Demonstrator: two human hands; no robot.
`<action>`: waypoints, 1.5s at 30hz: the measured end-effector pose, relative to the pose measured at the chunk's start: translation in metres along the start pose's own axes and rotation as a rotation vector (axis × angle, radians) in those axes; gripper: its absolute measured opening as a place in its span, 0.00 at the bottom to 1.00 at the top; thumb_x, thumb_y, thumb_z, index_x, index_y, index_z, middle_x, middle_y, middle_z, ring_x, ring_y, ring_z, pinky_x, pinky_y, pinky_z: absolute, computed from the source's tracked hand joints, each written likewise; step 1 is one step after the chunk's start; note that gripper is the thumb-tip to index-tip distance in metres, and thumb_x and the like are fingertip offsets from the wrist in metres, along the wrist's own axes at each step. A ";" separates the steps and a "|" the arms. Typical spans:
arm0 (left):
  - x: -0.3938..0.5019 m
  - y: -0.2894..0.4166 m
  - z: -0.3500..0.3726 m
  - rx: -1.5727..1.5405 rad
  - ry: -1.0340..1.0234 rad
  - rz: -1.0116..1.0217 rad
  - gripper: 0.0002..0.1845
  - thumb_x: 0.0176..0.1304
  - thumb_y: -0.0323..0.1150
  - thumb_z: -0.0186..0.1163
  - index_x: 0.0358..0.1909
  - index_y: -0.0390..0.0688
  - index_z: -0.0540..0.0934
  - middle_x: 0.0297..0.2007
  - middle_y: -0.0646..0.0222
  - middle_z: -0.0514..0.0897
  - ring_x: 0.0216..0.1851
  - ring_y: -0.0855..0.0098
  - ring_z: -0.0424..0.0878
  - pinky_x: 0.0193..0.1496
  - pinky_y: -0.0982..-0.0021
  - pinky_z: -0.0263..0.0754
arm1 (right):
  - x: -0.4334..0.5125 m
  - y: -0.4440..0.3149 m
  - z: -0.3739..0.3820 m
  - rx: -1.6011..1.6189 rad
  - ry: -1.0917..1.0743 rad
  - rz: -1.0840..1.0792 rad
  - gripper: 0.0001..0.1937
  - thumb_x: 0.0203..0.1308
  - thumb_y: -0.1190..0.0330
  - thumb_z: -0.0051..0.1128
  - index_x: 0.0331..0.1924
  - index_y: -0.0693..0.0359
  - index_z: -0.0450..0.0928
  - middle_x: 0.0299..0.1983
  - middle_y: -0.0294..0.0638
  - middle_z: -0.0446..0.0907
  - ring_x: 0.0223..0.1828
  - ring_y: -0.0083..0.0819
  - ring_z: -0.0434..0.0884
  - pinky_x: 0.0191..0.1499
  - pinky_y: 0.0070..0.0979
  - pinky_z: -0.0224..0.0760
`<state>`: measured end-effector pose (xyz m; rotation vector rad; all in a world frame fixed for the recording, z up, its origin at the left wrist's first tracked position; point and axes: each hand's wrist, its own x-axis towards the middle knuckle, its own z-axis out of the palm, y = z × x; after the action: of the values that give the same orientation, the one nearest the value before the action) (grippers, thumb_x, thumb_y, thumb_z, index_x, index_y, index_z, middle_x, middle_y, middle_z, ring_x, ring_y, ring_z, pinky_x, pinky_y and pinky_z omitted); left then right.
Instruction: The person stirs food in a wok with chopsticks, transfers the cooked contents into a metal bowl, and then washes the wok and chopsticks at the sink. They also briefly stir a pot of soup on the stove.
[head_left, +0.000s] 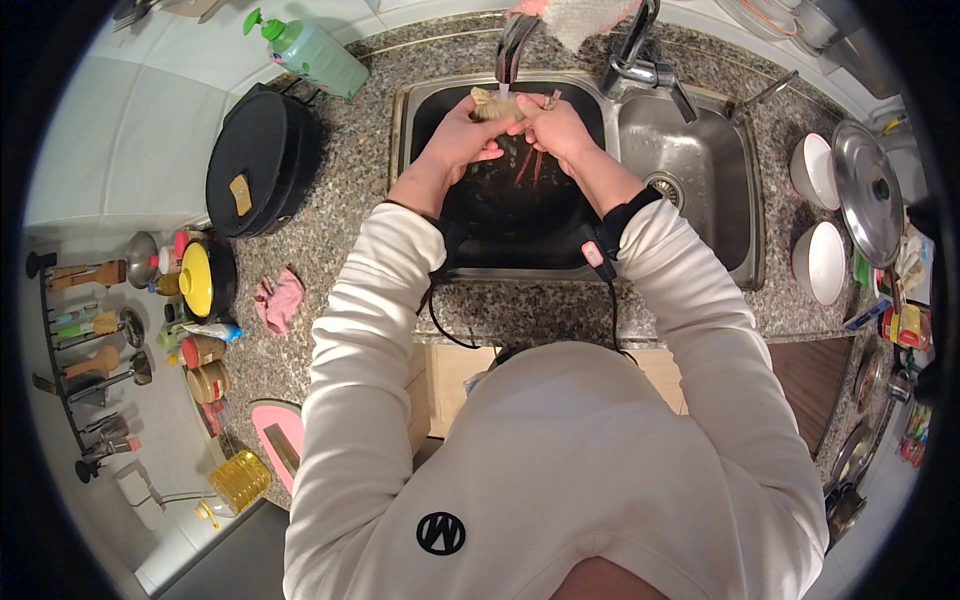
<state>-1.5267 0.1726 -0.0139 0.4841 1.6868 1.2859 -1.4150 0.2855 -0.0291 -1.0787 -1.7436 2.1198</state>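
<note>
Water runs from the metal faucet (516, 46) onto a pale, ribbed piece of food (491, 105), perhaps a leafy vegetable; its kind is not plain. My left hand (469, 133) grips it from the left and my right hand (549, 124) from the right, with the fingertips close together. A small pinkish piece pokes out above the right hand. Below both hands, a dark wet pan or basin (510, 202) fills much of the left sink bowl, and two thin reddish strips show near its middle.
A steel sink bowl (686, 180) lies to the right, with white bowls (816, 262) and a pot lid (868, 195) beyond. At left are a round black appliance (251, 161), a green pump bottle (319, 60), a pink cloth (279, 301) and jars (202, 350).
</note>
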 end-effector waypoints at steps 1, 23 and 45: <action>0.000 0.001 0.002 0.030 0.009 -0.001 0.23 0.61 0.44 0.66 0.53 0.45 0.73 0.37 0.75 0.77 0.27 0.83 0.73 0.29 0.78 0.79 | 0.001 0.000 -0.001 0.006 -0.004 -0.014 0.17 0.71 0.58 0.48 0.56 0.57 0.77 0.30 0.36 0.83 0.21 0.15 0.68 0.24 0.14 0.61; 0.008 0.003 -0.025 0.170 -0.144 0.102 0.35 0.60 0.28 0.65 0.69 0.46 0.64 0.51 0.69 0.81 0.47 0.77 0.79 0.46 0.75 0.79 | -0.006 0.008 -0.008 0.104 -0.143 0.154 0.20 0.66 0.50 0.54 0.58 0.46 0.75 0.40 0.28 0.79 0.29 0.15 0.73 0.33 0.18 0.68; 0.018 -0.011 -0.006 0.183 -0.017 0.188 0.35 0.62 0.37 0.66 0.69 0.42 0.65 0.40 0.73 0.81 0.33 0.82 0.77 0.37 0.79 0.74 | -0.007 0.011 -0.017 0.328 -0.243 0.127 0.20 0.70 0.62 0.51 0.65 0.39 0.66 0.40 0.30 0.75 0.30 0.19 0.76 0.33 0.20 0.71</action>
<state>-1.5387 0.1793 -0.0313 0.7762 1.7869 1.2601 -1.3958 0.2911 -0.0373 -0.8921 -1.3728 2.5935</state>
